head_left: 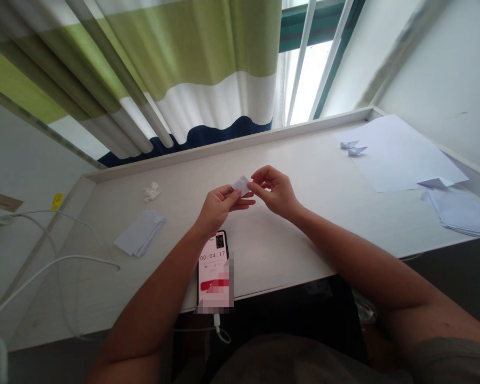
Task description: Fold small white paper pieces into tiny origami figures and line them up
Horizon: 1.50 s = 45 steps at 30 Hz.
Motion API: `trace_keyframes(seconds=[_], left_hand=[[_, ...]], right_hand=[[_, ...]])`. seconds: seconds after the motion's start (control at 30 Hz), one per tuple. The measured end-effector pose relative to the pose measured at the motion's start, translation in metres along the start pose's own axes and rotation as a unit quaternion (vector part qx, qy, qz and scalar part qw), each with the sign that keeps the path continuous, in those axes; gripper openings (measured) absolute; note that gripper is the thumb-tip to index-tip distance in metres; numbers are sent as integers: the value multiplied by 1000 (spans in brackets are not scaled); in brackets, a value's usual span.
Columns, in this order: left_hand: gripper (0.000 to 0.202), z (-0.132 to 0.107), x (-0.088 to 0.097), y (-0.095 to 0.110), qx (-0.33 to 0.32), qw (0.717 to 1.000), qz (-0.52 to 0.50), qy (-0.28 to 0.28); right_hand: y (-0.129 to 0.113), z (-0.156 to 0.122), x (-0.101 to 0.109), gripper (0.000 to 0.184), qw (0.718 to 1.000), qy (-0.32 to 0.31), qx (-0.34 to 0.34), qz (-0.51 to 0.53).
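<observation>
A small folded piece of white paper point(241, 185) is held up just above the pale desk point(304, 224), near its middle. My left hand point(219, 205) pinches the paper's lower left side with thumb and fingers closed. My right hand point(275, 189) pinches its right edge, fingers curled. A phone point(213, 264) with a running timer lies on the desk under my left forearm, close to the front edge.
A stack of small white sheets point(141, 232) lies at the left, a crumpled scrap point(152, 191) behind it. At the right are a large white sheet point(400, 154), two folded paper boats point(354, 147), another folded piece point(438, 182) and more paper point(462, 213). White cables point(44, 266) trail at the left.
</observation>
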<state>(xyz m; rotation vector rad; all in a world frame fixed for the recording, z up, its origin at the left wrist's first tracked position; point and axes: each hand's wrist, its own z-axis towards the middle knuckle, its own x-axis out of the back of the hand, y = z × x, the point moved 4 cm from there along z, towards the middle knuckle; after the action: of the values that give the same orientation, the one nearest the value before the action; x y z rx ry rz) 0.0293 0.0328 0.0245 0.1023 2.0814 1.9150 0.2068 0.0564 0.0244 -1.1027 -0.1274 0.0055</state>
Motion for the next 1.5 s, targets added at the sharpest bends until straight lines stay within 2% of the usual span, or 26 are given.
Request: trace_keyframes(seconds=[0.13,0.37,0.5,0.63,0.77,0.93,1.1,1.3,1.5], left_hand=[[44,0,-1,1,-6,1000,4,4],[48,-1,-3,3,-19,1000,21,9],[48,-2,-5,2,-21,999,34,-17],[44,-4,-5,1,3,998,51,-42],[43,-4,-3,0,21,997,61,-50],[39,-3,-2,0,8,996,79,-47],[38,-3,-1,0,6,995,96,-38],[37,-2,2,4,-37,991,129,-14],[36,-2,3,2,-21,992,122,-25]], right_hand=[[0,0,-3,30,999,-36,13,0],[4,0,-4,40,999,-30,-2,28],[8,2,-5,44,995,-59,-48,63],[9,2,-5,46,993,-83,-64,63],[6,1,-5,46,992,-79,-64,76],[5,2,-4,46,993,-62,-59,83],[6,2,-4,46,993,-77,-55,76],[7,0,-5,44,991,-91,-62,74],[10,0,-8,44,991,-95,-67,68]])
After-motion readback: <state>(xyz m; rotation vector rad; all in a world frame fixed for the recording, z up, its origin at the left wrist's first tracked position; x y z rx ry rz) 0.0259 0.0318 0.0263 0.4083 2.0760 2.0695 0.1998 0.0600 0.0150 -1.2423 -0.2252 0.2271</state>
